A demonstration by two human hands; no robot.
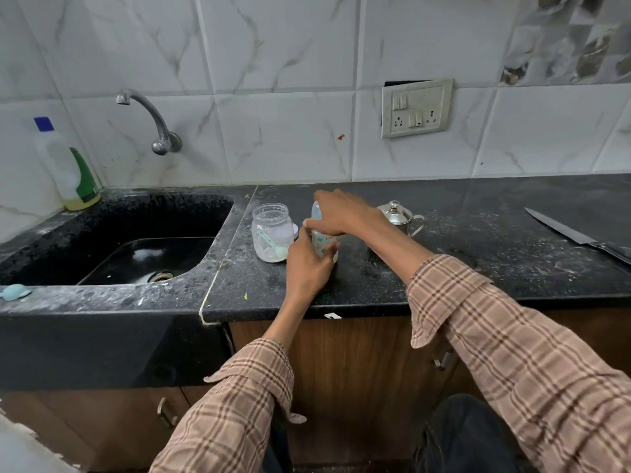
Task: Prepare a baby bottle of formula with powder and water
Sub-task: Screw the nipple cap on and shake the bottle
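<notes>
A baby bottle [322,243] with a printed body stands upright on the black counter [444,268]. My left hand [309,264] grips its lower body from the near side. My right hand [338,213] comes from the right and its fingers curl over the bottle's top, hiding the cap or teat. Just left of the bottle stands an open clear jar [271,233] holding white powder and a pale green scoop [278,249]. A small steel pot [399,216] with a lid and handle sits behind my right forearm.
A black sink [112,240] with a wall tap [150,121] lies to the left, a dish soap bottle [73,169] in its far corner. A large knife [577,235] lies at the counter's right. A wall socket [416,109] sits above. A pale blue object [13,292] rests on the sink's front rim.
</notes>
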